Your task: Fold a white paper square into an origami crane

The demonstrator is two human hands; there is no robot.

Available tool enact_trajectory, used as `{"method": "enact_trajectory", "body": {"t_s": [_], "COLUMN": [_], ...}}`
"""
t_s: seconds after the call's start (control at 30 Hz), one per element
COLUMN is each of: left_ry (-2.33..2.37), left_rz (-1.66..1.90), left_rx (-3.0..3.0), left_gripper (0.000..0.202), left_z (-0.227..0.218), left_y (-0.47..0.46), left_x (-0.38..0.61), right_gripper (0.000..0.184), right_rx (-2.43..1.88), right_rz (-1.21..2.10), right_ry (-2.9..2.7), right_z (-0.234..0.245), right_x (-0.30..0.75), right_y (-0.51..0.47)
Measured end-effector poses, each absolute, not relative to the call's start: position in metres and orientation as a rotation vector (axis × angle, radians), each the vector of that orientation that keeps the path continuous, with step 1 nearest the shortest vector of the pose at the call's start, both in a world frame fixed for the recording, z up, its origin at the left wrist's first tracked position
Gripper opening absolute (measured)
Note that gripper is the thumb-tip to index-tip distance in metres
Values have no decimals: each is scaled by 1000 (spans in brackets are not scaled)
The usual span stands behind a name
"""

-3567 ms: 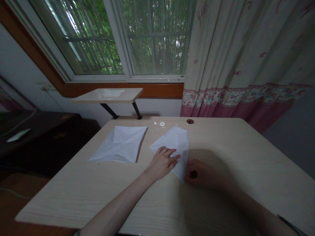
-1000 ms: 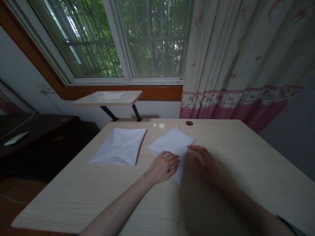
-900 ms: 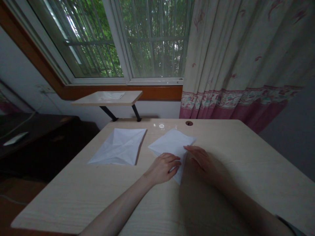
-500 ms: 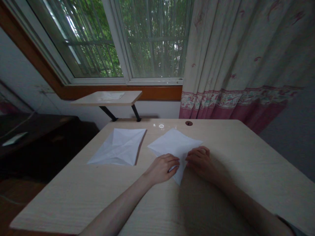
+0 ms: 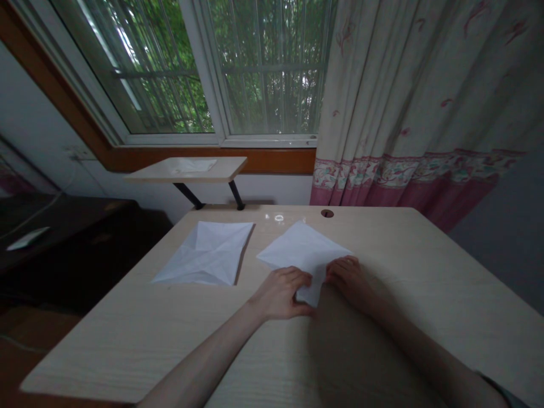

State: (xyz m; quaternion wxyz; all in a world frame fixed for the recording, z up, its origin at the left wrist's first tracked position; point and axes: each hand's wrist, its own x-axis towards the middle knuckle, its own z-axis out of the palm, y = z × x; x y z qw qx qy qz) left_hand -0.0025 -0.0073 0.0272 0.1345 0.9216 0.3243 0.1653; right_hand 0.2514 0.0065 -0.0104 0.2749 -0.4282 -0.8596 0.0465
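Paper folding at mid-desk (image 5: 140, 334): a creased sheet (image 5: 207, 253) lies toward the left edge; left hand (image 5: 280, 293) and right hand (image 5: 348, 279) pinch the near corner of a second sheet (image 5: 302, 249); pressing the crease looks next.

No readable text, labels or numbers; dim view, papers apparently blank.

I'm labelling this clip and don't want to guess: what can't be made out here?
- Near edge of the folded paper: covered by the left hand and right hand, head view.
- Right hand's grip: in shadow, cannot tell.
- Pale object on the dark cabinet: too small and dim to name.
- Right sleeve: cut by the frame edge.
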Motion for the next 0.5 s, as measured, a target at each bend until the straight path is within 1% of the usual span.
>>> {"method": "enact_trajectory", "body": {"t_s": [0.1,0.13,0.3,0.5], "left_ry": [1009,1047,1325,1539], "left_rz": [532,581,717,687], "left_rx": [2743,2765,2786,2666], "left_gripper": [31,28,37,31], "left_z": [20,17,17,22], "left_y": [-6,-6,-7,-8], "left_x": [-2,-2,-1,1], "right_gripper": [20,21,24,23], "right_rx": [-1170,-1195,-1315,-1330], "right_rz": [168,178,183,130], "right_ry": [-2305,-2298,-2228,-2197], "right_z": [-12,-12,-8,-6], "right_x": [254,254,253,251], "right_y": [7,7,5,6]}}
